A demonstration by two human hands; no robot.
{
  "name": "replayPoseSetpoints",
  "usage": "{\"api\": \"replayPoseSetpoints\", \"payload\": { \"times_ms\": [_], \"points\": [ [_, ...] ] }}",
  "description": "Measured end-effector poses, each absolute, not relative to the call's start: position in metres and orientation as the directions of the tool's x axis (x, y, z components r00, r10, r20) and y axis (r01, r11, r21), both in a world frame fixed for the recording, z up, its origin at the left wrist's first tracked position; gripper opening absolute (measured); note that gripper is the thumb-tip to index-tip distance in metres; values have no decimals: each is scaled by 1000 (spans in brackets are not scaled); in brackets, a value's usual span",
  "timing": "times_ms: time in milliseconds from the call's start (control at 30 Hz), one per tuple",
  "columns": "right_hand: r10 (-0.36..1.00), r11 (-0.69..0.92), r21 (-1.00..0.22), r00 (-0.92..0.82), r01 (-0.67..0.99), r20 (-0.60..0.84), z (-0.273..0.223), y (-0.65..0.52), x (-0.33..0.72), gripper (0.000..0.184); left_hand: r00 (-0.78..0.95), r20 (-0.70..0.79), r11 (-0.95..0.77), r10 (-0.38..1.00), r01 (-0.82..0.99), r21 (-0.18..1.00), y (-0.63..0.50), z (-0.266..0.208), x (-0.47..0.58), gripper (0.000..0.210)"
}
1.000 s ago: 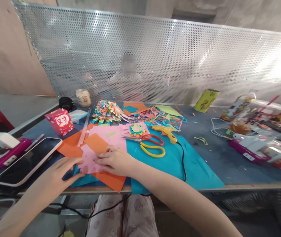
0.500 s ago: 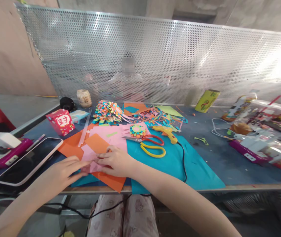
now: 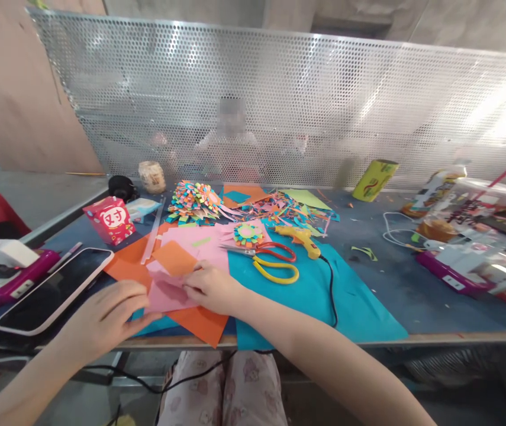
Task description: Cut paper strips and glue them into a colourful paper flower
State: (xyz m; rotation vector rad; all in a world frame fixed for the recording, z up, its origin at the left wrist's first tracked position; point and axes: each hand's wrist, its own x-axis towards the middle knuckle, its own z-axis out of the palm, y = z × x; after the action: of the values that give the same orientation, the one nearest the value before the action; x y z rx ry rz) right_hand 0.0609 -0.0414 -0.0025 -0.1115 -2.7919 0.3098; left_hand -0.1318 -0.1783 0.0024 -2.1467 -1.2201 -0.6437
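A small sheet of pink paper [image 3: 168,296] lies creased over orange paper [image 3: 203,325], with its upper flap raised. My right hand [image 3: 210,287] pinches the raised right edge of the pink sheet. On the sheet's left side, my left hand [image 3: 110,310] is open, its thumb apart from the fingers and its tips touching or very close to the paper. To the right of my right hand are scissors [image 3: 274,271] with one red and one yellow handle. Behind them is a round fringed paper flower [image 3: 248,234]. A yellow glue gun [image 3: 301,239] rests on blue paper [image 3: 345,302].
A phone [image 3: 55,290] and purple power strip [image 3: 17,284] lie at left, near a red packet [image 3: 109,219]. Fringed flowers [image 3: 195,202] and paper scraps [image 3: 279,208] are heaped behind. A perforated metal screen [image 3: 279,106] closes the back. A yellow-green can [image 3: 374,180] stands right.
My left hand has drawn back a little to the left, its thumb and fingers wider apart. The pink paper's fold has opened up, and my right hand has shifted slightly to the right.
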Motion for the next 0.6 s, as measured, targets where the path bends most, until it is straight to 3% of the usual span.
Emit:
{"api": "replayPoseSetpoints", "payload": {
  "times_ms": [100, 233, 300, 400, 533, 600],
  "points": [
    [167, 960, -267, -933, 80, 320, 2, -40, 62, 31, 460, 499, -463, 735, 877, -128, -174, -5, -138, 25],
    [231, 938, -324, -915, 120, 330, 7, -42, 68, 24, 476, 304, -514, 825, 856, 55, -163, 4, -145, 28],
    [226, 944, -305, -916, 123, 332, 9, -43, 72, 38, 493, 235, -526, 838, 844, 105, -158, 11, -146, 32],
    [142, 983, -157, -940, 96, 312, 12, -45, 76, 45, 563, 197, -582, 802, 812, 46, -154, 16, -148, 33],
    [125, 992, -22, -948, 124, 293, 15, -50, 78, 36, 596, 330, -570, 732, 801, -181, -157, 11, -150, 35],
    [147, 988, 3, -949, 154, 279, 17, -53, 79, 36, 567, 373, -524, 734, 823, -220, -159, 13, -148, 33]
  ]
}}
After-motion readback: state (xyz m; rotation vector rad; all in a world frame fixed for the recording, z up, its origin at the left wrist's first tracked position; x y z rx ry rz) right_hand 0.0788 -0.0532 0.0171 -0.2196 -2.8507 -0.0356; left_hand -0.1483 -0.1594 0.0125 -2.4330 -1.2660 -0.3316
